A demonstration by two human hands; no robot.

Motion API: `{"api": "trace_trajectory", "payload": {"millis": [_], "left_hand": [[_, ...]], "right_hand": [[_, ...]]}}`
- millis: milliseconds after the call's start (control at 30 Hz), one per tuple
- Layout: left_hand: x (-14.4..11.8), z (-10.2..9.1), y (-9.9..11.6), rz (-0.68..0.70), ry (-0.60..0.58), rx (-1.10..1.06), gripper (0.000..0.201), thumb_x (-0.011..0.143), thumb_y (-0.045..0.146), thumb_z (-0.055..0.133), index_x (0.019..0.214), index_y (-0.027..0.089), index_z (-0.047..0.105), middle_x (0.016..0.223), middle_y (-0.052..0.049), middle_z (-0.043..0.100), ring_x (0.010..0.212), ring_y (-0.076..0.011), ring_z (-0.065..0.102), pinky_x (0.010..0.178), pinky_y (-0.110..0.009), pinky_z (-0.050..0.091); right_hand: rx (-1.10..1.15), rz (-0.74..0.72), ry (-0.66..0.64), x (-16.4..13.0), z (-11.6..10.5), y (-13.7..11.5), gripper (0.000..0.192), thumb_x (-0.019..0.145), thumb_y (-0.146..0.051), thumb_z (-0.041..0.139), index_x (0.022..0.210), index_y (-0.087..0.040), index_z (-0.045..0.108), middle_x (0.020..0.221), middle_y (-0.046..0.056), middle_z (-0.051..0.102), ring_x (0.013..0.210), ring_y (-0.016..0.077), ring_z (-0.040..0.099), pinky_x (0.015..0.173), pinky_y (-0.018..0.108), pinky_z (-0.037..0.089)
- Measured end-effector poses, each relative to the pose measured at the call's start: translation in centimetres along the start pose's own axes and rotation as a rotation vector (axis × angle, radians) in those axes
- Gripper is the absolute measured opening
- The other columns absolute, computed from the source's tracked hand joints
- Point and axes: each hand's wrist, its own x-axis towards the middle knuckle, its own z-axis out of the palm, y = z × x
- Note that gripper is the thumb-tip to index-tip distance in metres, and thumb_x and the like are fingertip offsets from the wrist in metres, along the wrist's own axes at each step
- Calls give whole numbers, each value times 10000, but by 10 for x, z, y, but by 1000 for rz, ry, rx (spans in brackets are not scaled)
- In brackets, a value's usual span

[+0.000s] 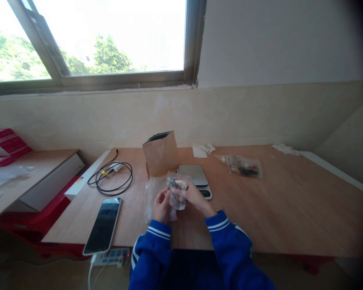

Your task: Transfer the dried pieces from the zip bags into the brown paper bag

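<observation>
- Blue sleeves w/ white cuff stripes sit nearest the cam, low centre; both forearms reach onto the table (290, 209).
- L hand (161, 206) and R hand (194, 197) close together, each pinching the small clear bag (177, 192) between them. I see dark and pale bits inside it; can't tell what.
- Bag is held just above the near-centre of the table, in front of the scale (196, 177) and the brown paper pouch (160, 154), which stands upright w/ top open.
- Empty clear plastic (151, 197) lies flat under/left of L hand.
- Phone (103, 224) lies left of hands, its near end overhanging the front edge. Black cable (111, 179) coiled behind it, near the left edge.
- Second filled clear bag (243, 166) lies right-rear, well apart from hands.
- Open wood from R hand out to the right edge; I note most free room there.
</observation>
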Motion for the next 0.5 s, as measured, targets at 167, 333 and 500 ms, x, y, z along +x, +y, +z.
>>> {"api": "trace_trajectory", "payload": {"millis": [167,333,500], "left_hand": [[1,0,1,-29,56,-90,362,607,338,798,914,185,682,943,-40,712,882,-181,660,834,-309,491],[3,-3,0,-66,103,-92,260,690,308,729,918,192,680,958,-61,709,879,-190,669,821,-323,519],[5,-7,1,-44,83,-44,276,763,371,652,955,173,668,1013,-105,702,930,-208,667,880,-366,515]], "right_hand": [[65,43,95,2,-2,-1,451,633,-325,780,1038,-176,649,977,58,704,814,193,651,704,297,527],[41,26,84,-1,-6,-7,459,608,-304,797,1022,-173,647,979,49,696,856,185,643,767,305,520],[-32,52,-28,-9,-11,-26,451,619,-327,793,1018,-192,630,945,27,668,846,167,630,765,298,522]]}}
